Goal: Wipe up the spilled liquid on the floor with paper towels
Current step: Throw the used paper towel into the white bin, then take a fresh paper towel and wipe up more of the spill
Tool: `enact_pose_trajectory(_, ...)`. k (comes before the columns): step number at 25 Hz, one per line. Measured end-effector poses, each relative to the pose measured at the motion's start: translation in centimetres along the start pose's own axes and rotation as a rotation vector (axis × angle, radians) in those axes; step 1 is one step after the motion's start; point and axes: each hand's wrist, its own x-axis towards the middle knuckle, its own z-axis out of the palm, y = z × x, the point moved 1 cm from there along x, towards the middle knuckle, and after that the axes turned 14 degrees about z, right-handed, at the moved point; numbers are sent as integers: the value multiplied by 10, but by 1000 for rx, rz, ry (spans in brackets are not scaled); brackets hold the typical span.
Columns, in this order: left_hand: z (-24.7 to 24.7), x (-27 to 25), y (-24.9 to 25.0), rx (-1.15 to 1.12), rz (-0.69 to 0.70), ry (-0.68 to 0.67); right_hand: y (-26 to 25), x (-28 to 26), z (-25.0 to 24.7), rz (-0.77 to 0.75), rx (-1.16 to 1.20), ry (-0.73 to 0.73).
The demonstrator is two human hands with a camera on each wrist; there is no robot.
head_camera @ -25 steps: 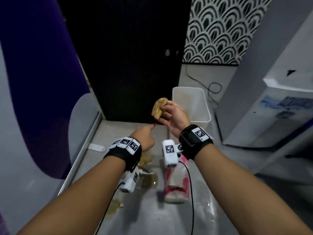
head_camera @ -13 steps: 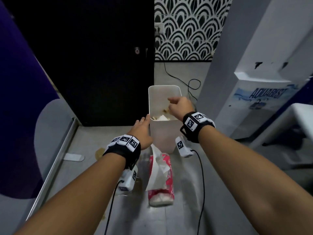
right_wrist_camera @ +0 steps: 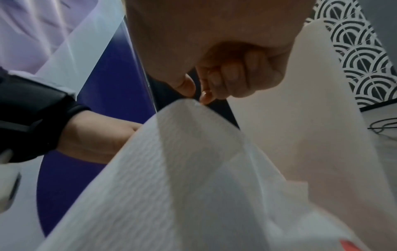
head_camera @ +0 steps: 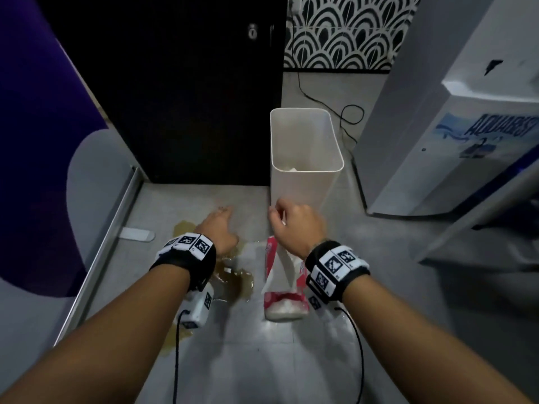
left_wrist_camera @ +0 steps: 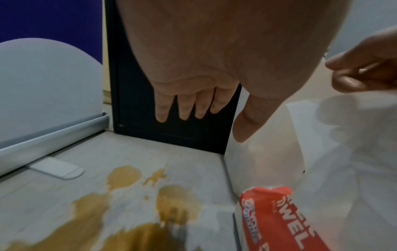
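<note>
Brown liquid point(head_camera: 234, 282) lies in patches on the grey floor, seen closer in the left wrist view as the spill point(left_wrist_camera: 137, 214). A red-and-white paper towel pack point(head_camera: 284, 298) lies beside it on the right. My right hand point(head_camera: 275, 212) pinches the top of a white sheet point(head_camera: 280, 266) that rises from the pack. In the right wrist view, thumb and forefinger point(right_wrist_camera: 196, 98) hold the peak of the sheet point(right_wrist_camera: 171, 169). My left hand point(head_camera: 226, 225) hovers over the spill with straight fingers point(left_wrist_camera: 184, 108) and holds nothing.
A white bin point(head_camera: 306, 170) stands just beyond the pack, with crumpled paper inside. A black door point(head_camera: 189, 97) is behind, and a water dispenser point(head_camera: 455, 126) is to the right. A cable point(head_camera: 347, 118) trails on the floor by the bin. A metal rail point(head_camera: 102, 252) runs along the left wall.
My right hand carried a brown soaked wad to the bin, let it go, then came down to the pack and took a fresh sheet. My left hand dropped from the bin rim toward the spill.
</note>
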Motion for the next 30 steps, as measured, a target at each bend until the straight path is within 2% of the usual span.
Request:
enact_pose_trajectory(4, 21, -29, -29, -111, -91, -31, 4, -24, 19, 116, -365, -61)
enact_pose_trajectory(7, 30, -49, -39, -126, -117, -42, 4, -29, 21, 149, -383, -94)
enact_pose_trajectory(10, 34, -57, -47, -127, -144, -64, -1, -30, 8, 163, -247, -97)
enact_pose_trajectory(16, 30, -71, -52, -219, -145, -20, -36, -28, -57, 82, 117, 58)
enact_pose_trajectory(19, 28, -78, -60, -250, -137, 5, -68, -31, -67, 29, 417, -54)
enact_pose_trajectory(21, 26, -89, -65, -252, -116, 31, -87, -33, -49, -5, 586, -165)
enact_pose_trajectory(23, 24, -105, -74, -254, -99, 83, -100, -37, -16, -49, 548, -206)
enact_pose_trajectory(26, 21, -133, -91, -331, -135, 209, -112, -48, 35, -124, 462, -188)
enact_pose_trajectory(30, 32, -169, -128, -570, -287, 453, -121, -64, 107, -36, 604, -373)
